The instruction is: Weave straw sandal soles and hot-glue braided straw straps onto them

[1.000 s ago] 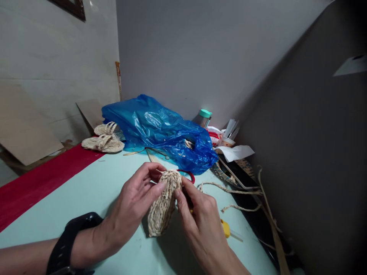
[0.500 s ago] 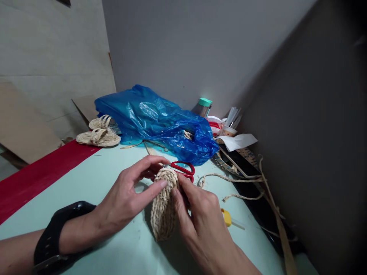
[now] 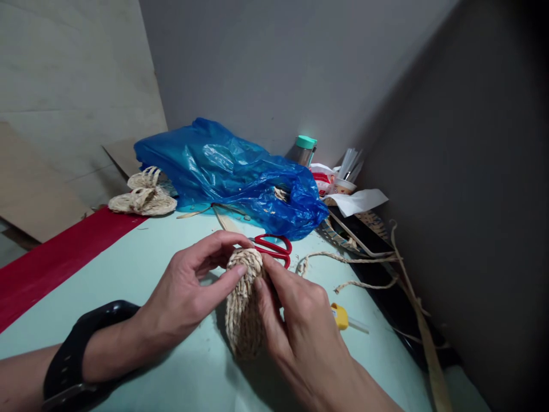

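A woven straw sole point(image 3: 242, 309) stands on its edge on the pale green table point(image 3: 141, 269), held between both hands. My left hand point(image 3: 189, 294) pinches its upper end from the left, thumb and forefinger closed on it, with a black watch on the wrist. My right hand point(image 3: 291, 320) grips the same end from the right, fingers pressed to the weave. Red-handled scissors point(image 3: 274, 249) lie on the table just behind the sole.
A blue plastic bag point(image 3: 231, 177) lies at the back, two finished straw slippers point(image 3: 141, 197) to its left by a red strip point(image 3: 55, 257). Loose straw cords point(image 3: 351, 257), a yellow tool point(image 3: 341, 316), a green-capped bottle point(image 3: 303, 150) and papers crowd the right side near the dark wall.
Both hands have turned the sole from a slant to stand more upright and lower on the table. The scissors behind it have come into full view.
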Demonstrator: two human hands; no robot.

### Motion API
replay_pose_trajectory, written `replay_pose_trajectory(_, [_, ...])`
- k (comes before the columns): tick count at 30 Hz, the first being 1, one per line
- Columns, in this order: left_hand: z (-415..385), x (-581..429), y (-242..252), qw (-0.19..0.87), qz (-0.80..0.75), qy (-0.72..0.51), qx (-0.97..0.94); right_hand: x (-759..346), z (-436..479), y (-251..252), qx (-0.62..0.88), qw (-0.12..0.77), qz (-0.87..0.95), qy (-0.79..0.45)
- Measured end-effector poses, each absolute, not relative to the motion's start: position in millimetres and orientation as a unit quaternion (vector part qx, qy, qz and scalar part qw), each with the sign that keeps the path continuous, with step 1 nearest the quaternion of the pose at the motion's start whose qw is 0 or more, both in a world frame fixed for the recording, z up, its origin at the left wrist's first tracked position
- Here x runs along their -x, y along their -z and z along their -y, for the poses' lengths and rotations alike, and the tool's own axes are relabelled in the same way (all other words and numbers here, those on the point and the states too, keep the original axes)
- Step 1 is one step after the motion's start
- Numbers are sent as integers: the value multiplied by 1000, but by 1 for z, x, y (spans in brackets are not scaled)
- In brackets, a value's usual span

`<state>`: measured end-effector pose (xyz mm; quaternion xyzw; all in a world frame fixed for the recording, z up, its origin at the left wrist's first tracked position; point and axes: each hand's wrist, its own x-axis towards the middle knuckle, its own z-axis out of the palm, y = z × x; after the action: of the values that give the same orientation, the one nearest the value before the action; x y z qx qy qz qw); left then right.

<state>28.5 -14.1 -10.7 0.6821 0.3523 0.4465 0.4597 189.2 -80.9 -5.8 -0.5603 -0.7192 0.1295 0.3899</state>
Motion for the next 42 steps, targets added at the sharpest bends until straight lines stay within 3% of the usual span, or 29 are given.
replay_pose_trajectory(15, [12, -28, 15, 468, -334, -469, -671, -188, 82, 11, 542, 391, 732, -130])
replay_pose_trajectory(22, [10, -25, 18, 521, -299, -429, -675, -192, 78, 9, 536, 397, 739, -95])
replay_pose_trajectory(32, [5, -24, 15, 447, -303, -431, -723, -190, 81, 10, 518, 383, 762, -69])
replay_pose_trajectory(42, [6, -27, 14, 477, -303, -436, -700, -190, 81, 15, 515, 376, 769, -39])
